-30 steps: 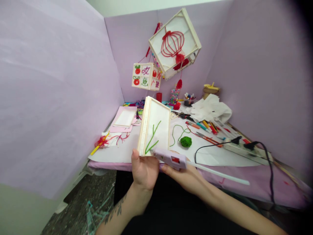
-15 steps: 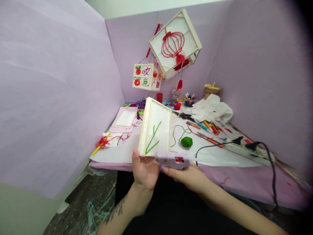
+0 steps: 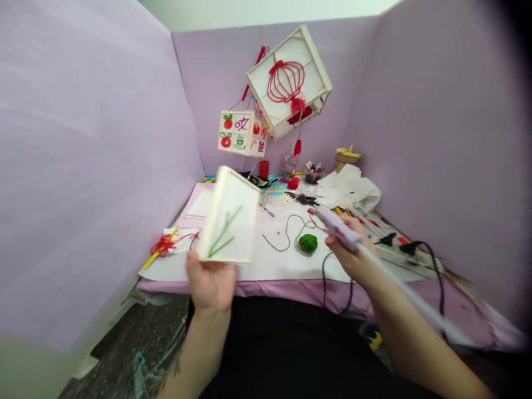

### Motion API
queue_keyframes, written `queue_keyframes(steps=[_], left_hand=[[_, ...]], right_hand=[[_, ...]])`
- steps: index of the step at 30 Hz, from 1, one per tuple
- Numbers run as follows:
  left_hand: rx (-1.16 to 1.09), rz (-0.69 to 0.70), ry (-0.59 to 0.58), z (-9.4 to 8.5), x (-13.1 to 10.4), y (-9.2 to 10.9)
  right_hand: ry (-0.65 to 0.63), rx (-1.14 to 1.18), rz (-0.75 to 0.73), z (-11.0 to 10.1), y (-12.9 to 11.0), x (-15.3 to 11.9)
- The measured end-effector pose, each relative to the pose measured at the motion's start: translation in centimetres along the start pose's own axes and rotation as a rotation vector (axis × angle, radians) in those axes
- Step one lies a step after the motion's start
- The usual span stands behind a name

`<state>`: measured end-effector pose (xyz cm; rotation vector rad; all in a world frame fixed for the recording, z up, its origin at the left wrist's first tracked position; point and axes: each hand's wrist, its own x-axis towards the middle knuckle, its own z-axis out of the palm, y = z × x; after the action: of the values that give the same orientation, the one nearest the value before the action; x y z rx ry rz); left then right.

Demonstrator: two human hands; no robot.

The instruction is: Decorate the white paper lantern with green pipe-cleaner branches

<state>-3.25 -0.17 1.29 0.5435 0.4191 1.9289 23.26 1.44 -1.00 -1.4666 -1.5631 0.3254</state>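
Observation:
My left hand (image 3: 213,285) grips the bottom of a small box-shaped lantern frame (image 3: 243,194), wooden-edged with white panels. It is tilted, and green yarn lines (image 3: 224,233) form a branching stem on the panel facing me. My right hand (image 3: 353,249) is wrapped round a pale purple hot glue gun (image 3: 338,227), its nozzle pointing forward and left over the table. A long clear glue stick (image 3: 411,293) trails from its back end. Between my hands lies a green ball of yarn (image 3: 308,243) with a loose strand curling to its left.
Two decorated lanterns, a large one (image 3: 286,83) and a smaller one (image 3: 243,133), hang above the table's back. Crumpled white cloth (image 3: 349,188) and a power strip (image 3: 411,260) with black cables lie right. A white framed panel (image 3: 198,204) and red threads (image 3: 163,244) are left.
My right hand has carried the glue gun away from the lantern frame, to the right and up, turning its nozzle forward. My left hand has shifted left with the frame.

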Motion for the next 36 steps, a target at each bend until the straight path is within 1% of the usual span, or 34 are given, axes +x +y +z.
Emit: queue_keyframes(steps=[1,2,4,6,8,10,11,13,15,16,17,18,20,21,24,26,28,31,36], left_hand=[[0.0,0.135,0.002,0.0,0.5,0.8],[-0.007,0.246,-0.004,0.0,0.8,1.5],[0.006,0.352,-0.027,0.2,1.3,2.5],[0.013,0.399,-0.018,0.4,1.3,3.0],[0.009,0.402,0.013,0.5,1.3,2.9],[-0.005,0.344,0.036,0.4,1.2,2.5],[-0.02,0.31,0.05,0.3,1.2,2.3],[-0.069,0.234,0.084,-0.1,1.3,1.7],[-0.129,0.154,0.113,-0.5,1.4,1.2],[-0.158,0.118,0.122,-0.8,1.4,0.9],[-0.182,0.075,0.127,-1.1,1.4,0.6],[-0.204,0.031,0.132,-1.3,1.4,0.4],[-0.24,-0.033,0.143,-1.7,1.4,0.1],[-0.254,-0.052,0.14,-1.9,1.3,0.0],[-0.265,-0.063,0.079,-2.2,1.1,0.1],[-0.252,-0.051,0.048,-2.3,1.0,0.3],[-0.244,-0.037,0.063,-2.3,0.9,0.4],[-0.241,-0.029,0.078,-2.3,0.9,0.4],[-0.243,-0.052,0.076,-2.0,0.8,0.1]], right_hand=[[-0.035,-0.209,0.018,-0.6,1.3,0.7],[-0.12,-0.379,0.0,-1.0,2.5,1.3],[-0.278,-0.634,-0.033,-1.3,4.7,2.2],[-0.379,-0.79,-0.046,-1.1,6.1,2.7],[-0.429,-0.859,-0.04,-0.8,6.9,2.9],[-0.442,-0.862,-0.046,-0.5,6.7,3.0],[-0.423,-0.85,-0.053,-0.4,6.2,3.1],[-0.352,-0.805,-0.079,0.0,4.5,3.4],[-0.342,-0.736,-0.134,0.8,2.0,4.2],[-0.381,-0.703,-0.169,1.5,0.8,4.9],[-0.496,-0.675,-0.208,2.4,-0.4,5.6],[-0.573,-0.654,-0.245,3.5,-1.4,6.5],[-0.668,-0.639,-0.284,5.9,-2.7,8.6],[-0.721,-0.641,-0.297,7.1,-2.9,9.6],[-0.866,-0.659,-0.332,10.1,-2.3,12.1],[-0.936,-0.672,-0.346,11.2,-1.4,12.9],[-0.985,-0.68,-0.356,11.6,-0.5,13.3],[-1.033,-0.68,-0.373,11.7,0.2,13.3],[-1.06,-0.666,-0.395,11.8,0.5,13.0]])
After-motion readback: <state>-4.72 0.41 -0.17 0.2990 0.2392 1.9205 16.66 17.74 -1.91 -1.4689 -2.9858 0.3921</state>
